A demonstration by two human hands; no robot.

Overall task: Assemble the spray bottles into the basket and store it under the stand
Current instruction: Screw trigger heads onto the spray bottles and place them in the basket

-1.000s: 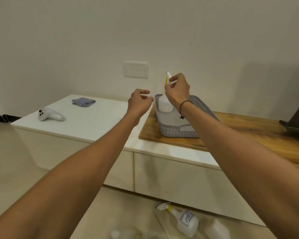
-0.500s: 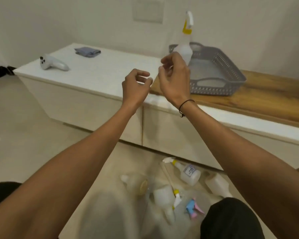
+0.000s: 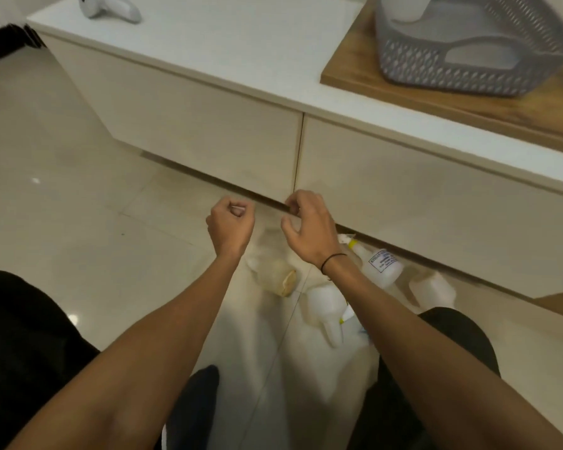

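One grey basket [image 3: 468, 56] sits on one wooden board [image 3: 355, 69] at two o'clock on the worktop [image 3: 241, 43], with one white controller [image 3: 111, 8] at eleven o'clock. On the floor [image 3: 62, 222] at five o'clock lie about four white bottles, blurred: one labelled [image 3: 382, 266], three plain [image 3: 324, 306] [image 3: 431, 289] [image 3: 273, 276].

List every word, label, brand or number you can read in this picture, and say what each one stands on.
Label on the spray bottle lying on the floor by the cabinet base: dark printed lines, too blurred to read.
White controller on the cabinet top: no readable marking.
Grey basket: no text visible.
Nothing else bears writing.
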